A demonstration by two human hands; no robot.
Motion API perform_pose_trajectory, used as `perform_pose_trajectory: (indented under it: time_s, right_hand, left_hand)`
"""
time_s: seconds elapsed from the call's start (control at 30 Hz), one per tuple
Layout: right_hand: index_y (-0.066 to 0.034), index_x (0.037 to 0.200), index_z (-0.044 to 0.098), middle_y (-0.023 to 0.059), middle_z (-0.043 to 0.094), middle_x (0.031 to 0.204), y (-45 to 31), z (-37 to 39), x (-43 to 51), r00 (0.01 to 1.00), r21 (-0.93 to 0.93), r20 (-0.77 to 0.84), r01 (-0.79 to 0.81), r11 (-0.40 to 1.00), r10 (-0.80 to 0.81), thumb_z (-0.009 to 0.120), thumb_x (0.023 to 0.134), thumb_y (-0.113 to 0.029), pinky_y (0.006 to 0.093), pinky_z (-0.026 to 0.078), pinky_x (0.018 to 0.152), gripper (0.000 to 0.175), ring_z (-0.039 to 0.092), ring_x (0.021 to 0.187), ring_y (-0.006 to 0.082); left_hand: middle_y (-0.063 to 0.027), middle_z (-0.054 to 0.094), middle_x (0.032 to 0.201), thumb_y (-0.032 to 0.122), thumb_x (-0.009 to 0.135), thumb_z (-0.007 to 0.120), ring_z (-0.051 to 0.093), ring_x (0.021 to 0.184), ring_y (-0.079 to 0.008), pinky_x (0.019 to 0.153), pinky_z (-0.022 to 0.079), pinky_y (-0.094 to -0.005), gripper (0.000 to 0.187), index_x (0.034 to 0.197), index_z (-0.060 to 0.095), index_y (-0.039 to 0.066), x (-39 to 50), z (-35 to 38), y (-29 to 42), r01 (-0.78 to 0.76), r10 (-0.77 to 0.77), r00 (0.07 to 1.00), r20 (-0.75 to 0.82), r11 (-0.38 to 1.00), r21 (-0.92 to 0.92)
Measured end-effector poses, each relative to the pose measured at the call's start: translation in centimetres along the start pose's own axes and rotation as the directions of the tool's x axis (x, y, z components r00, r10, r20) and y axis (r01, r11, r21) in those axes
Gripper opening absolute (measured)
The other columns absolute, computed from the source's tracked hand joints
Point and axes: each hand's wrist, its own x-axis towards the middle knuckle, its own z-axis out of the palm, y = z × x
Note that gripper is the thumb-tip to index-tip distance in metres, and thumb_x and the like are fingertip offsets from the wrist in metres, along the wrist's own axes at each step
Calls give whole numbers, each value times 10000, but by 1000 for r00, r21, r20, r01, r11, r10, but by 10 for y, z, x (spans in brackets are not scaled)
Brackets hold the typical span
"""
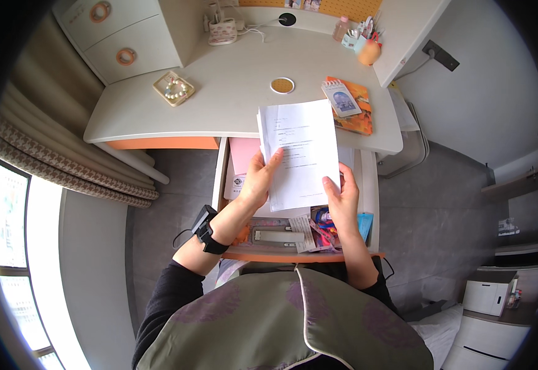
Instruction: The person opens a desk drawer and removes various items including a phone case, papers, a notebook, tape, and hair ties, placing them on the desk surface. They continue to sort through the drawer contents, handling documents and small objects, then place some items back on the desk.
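Observation:
Both my hands hold a stack of printed paper sheets (302, 148) above an open desk drawer (374, 203). My left hand (262, 178) grips the stack's left edge, thumb on top. At the lower right edge my right hand (342, 192) pinches it, thumb on the front. Inside the drawer, a pink folder or sheet (242, 155) shows beside the stack. Nearer me lie a long pale case or stapler-like item (278, 236), a printed paper slip (302, 233), a tangle of colourful small items (324, 226) and a blue packet (365, 224). The stack hides the drawer's middle.
On the white desktop (222, 97) are a small tray (172, 88) with a beaded bracelet, a round mirror (282, 85), a spiral notepad (342, 98) on an orange notebook (361, 121), and a pen holder (354, 41). A curtain (65, 152) hangs at left.

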Motion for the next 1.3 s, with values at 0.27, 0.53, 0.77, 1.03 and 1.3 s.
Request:
perform_pose_trajectory:
  time_s: [0.27, 0.53, 0.77, 1.03, 1.3]
  right_hand:
    - [17, 1386, 288, 181, 431, 1343, 4, 10, 0, 991, -50, -19, 132, 990, -133, 571, 913, -64, 328, 339, 1026, 557, 428, 1239, 228]
    - [32, 1262, 414, 135, 548, 1181, 0, 10, 0, 999, 189, -25, 30, 982, -26, 523, 927, -40, 293, 401, 947, 359, 520, 1086, 170]
    - [33, 1239, 442, 106, 573, 1112, -11, 11, 0, 990, 16, -62, 129, 991, -128, 532, 941, -85, 260, 414, 894, 333, 536, 1013, 144]
    - [43, 1220, 500, 245, 564, 1189, 13, -64, 19, 961, -609, 276, 147, 779, 34, 588, 912, -279, 374, 431, 955, 454, 546, 1135, 341]
    - [131, 1359, 260, 328, 283, 1405, 82, -66, 51, 903, -919, 162, -10, 395, 399, 720, 771, -406, 414, 277, 1100, 920, 262, 1341, 415]
  left_hand:
    - [-31, 639, 1032, 281, 958, 547, 576, 930, -80, 781, 482, -242, 293, 1120, 593, 41, 1, -1, -1, 28, -37, 997, -66, 990, -137]
    - [-84, 667, 1000, 191, 855, 687, 636, 844, -154, 746, 530, -294, 289, 1077, 629, 17, -12, 7, 13, 173, -160, 982, 97, 973, -155]
    - [-97, 612, 1129, 139, 860, 657, 590, 1007, -216, 851, 507, -356, 400, 1227, 528, 45, -11, 8, 11, 221, -208, 973, 102, 966, -132]
    - [-111, 527, 1245, 108, 905, 590, 536, 1124, -243, 949, 462, -374, 487, 1339, 382, 30, 15, -22, 17, 19, -34, 998, -43, 954, -300]
    - [-121, 529, 1232, 67, 928, 534, 544, 1126, -257, 950, 483, -417, 422, 1324, 392, 34, 21, -29, 17, 28, -63, 996, -61, 888, -459]
